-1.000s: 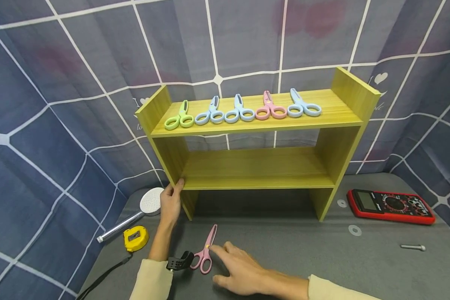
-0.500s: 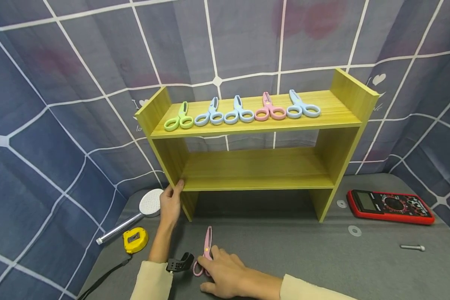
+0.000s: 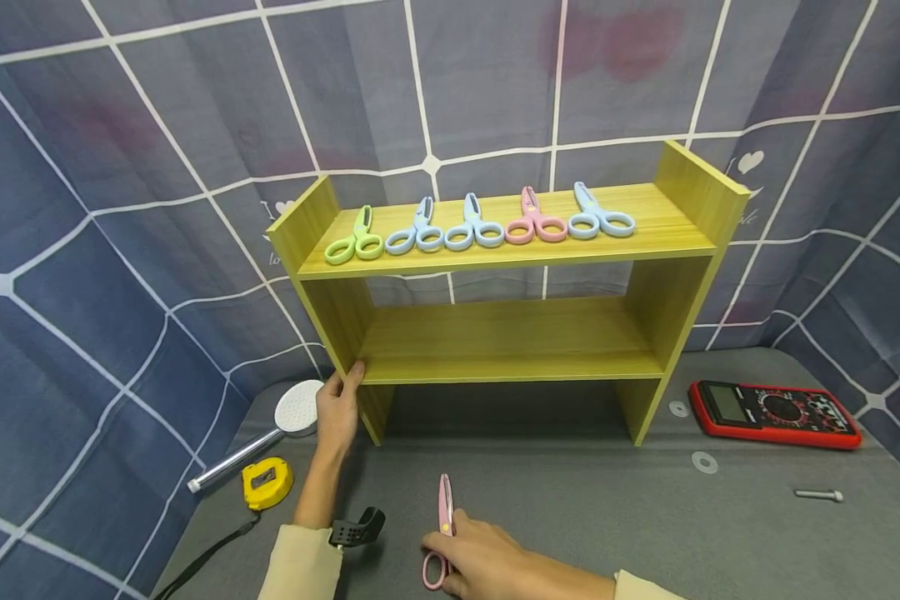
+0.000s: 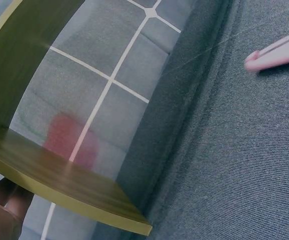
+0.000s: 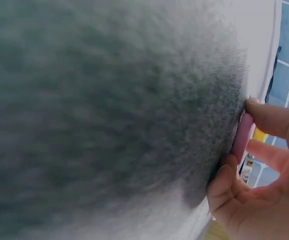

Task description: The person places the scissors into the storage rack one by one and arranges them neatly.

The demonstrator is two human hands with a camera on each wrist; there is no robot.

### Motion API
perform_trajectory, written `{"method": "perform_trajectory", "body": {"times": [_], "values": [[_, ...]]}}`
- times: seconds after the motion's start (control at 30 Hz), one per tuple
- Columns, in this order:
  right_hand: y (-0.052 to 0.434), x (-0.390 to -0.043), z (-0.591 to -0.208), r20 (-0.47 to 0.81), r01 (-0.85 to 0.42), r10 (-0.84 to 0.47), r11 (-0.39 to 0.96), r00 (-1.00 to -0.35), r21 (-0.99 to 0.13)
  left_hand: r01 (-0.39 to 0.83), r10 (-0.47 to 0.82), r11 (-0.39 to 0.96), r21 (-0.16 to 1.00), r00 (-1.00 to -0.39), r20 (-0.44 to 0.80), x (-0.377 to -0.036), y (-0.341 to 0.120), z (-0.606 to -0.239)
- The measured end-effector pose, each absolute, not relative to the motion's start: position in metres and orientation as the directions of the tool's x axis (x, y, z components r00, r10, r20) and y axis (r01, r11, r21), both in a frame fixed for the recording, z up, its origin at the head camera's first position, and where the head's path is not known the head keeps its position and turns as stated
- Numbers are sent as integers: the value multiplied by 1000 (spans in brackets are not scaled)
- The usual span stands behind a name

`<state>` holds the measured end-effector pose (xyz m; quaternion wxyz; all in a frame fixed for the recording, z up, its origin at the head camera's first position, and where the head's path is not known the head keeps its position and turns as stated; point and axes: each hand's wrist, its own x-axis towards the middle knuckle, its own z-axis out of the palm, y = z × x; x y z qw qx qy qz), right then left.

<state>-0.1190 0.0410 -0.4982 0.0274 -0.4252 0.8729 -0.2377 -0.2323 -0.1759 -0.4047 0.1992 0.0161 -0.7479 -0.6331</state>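
Note:
A pair of pink scissors (image 3: 446, 504) is held at its handles by my right hand (image 3: 487, 562), low over the grey table, blades pointing away from me. In the right wrist view, thumb and fingers pinch the pink handle (image 5: 243, 134) close to the cloth. My left hand (image 3: 337, 417) grips the left side panel of a two-tier wooden shelf (image 3: 513, 342), thumb on the front edge. On the shelf's top board lie green scissors (image 3: 357, 242), pink scissors (image 3: 534, 223) and several light blue scissors (image 3: 474, 229) in a row, blades toward the back.
Left of the shelf lie a shower head (image 3: 297, 408) and a yellow tape measure (image 3: 267, 483) with a black strap. To the right are a red multimeter (image 3: 776, 415), washers (image 3: 705, 462) and a bolt (image 3: 818, 495). A tile-patterned curtain (image 3: 487, 92) stands behind.
My right hand has taken hold of the pink scissors by the handles and moved them to the right, turning the blades more upright in view. The left hand keeps its grip on the shelf.

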Motion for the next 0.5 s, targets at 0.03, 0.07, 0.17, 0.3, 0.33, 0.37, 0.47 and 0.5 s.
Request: {"method": "perform_trajectory", "body": {"times": [0.03, 0.07, 0.17, 0.3, 0.33, 0.37, 0.47, 0.5], "values": [[44, -119, -499, 163, -736, -761, 512, -628, -444, 223, -277, 204, 953, -921, 275, -233, -177, -405], [48, -118, -499, 166, -736, -765, 498, -622, -458, 223, -273, 208, 953, -922, 275, -233, -177, -406], [61, -116, -500, 174, -708, -758, 467, -629, -529, 229, -269, 191, 955, -923, 275, -241, -183, -417], [83, -110, -489, 277, -702, -716, 399, -640, -591, 236, -274, 176, 956, -921, 277, -253, -189, -435], [89, -107, -483, 314, -711, -703, 384, -639, -589, 237, -274, 183, 954, -920, 281, -254, -189, -437], [95, -105, -476, 370, -737, -686, 369, -627, -566, 239, -276, 191, 952, -918, 286, -255, -190, -439], [112, -98, -448, 518, -802, -624, 353, -586, -482, 251, -274, 203, 947, -914, 301, -255, -191, -440], [118, -96, -437, 560, -821, -603, 358, -568, -445, 248, -275, 209, 946, -913, 300, -252, -189, -435]]}}
